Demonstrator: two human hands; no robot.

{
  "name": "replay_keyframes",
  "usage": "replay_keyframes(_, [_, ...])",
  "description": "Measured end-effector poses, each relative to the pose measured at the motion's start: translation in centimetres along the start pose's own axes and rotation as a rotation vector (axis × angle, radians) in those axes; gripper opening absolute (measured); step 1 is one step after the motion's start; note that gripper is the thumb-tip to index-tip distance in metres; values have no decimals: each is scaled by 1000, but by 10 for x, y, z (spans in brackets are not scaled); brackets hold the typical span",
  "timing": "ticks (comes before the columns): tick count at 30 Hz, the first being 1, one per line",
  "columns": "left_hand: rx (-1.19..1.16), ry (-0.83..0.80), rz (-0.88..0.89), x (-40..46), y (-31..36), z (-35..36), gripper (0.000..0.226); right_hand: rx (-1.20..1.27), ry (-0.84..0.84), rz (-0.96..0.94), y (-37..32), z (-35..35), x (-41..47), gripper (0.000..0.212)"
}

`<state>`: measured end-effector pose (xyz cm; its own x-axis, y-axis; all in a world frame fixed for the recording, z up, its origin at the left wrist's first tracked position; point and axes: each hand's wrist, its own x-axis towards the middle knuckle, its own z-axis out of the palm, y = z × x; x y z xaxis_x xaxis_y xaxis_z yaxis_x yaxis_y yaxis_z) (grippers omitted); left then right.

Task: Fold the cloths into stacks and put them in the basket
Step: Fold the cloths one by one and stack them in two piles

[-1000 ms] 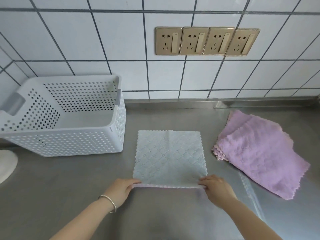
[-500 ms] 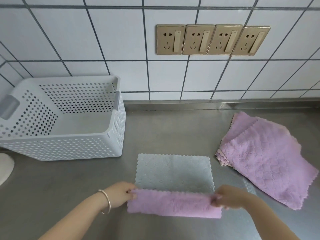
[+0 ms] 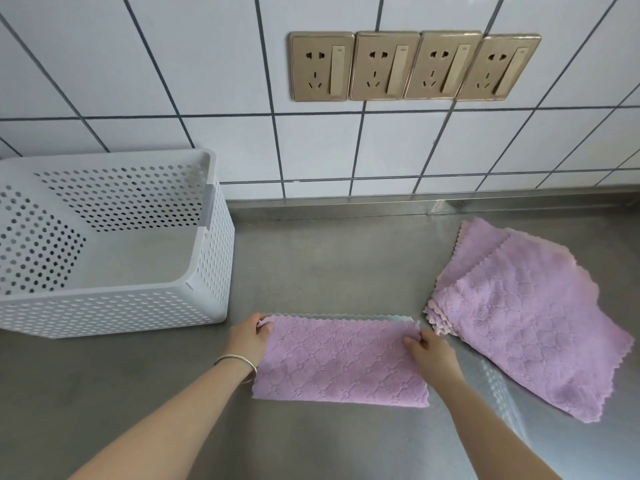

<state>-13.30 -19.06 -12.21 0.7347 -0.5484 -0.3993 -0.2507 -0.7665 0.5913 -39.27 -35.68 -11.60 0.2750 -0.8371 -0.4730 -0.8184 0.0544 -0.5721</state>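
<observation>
A purple cloth (image 3: 341, 362), folded in half into a wide rectangle, lies flat on the counter in the lower middle of the frame. Its textured face shows a diamond pattern, and a thin strip of its pale blue-grey underside peeks out along the far, scalloped edge. The left hand (image 3: 247, 339) pinches the cloth's far left corner, thumb and fingers curled round the edge. The right hand (image 3: 431, 355) pinches the far right corner in the same way. Both corners sit under the fingertips, while the rest of the cloth spreads toward the viewer between the two forearms. A thin silver bangle (image 3: 239, 363) circles the left wrist.

To the right of the folded cloth, just beside its far right corner, a loose pile of purple cloths (image 3: 530, 317) lies fanned out and unfolded, reaching toward the right edge of the frame. At the left of the frame stands a white plastic basket (image 3: 114, 306) with perforated walls; nothing can be seen inside it. It stands near the left hand but apart from it.

Everything rests on a brushed stainless steel counter (image 3: 329, 258), dull grey with soft reflections and a low raised lip along the back. Behind it rises a wall of white square tiles (image 3: 207, 64) with dark grout lines. High on the wall, at upper centre, four gold-coloured power sockets (image 3: 414, 65) sit in a row, each with a rocker switch. No writing or brand mark can be read anywhere.
</observation>
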Motion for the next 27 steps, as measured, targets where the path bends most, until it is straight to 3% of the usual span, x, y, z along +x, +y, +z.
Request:
replay_keyframes(8, [17,-10,-31,13,-9,11,18,-23,62,2,1,6,14,35])
replay_keyframes(16, [78,-13,-27,18,-6,13,20,-136,67,71,-2,11,25,22])
replay_keyframes(23, [139,90,-38,12,0,13,22,-146,139,83,-3,12,15,28])
replay_keyframes(25, [142,225,14,8,-1,12,35,-135,182,79,-1,12,6,36])
replay_keyframes(27, [346,255,207,2,-6,20,55,-110,192,86,1,14,-2,44])
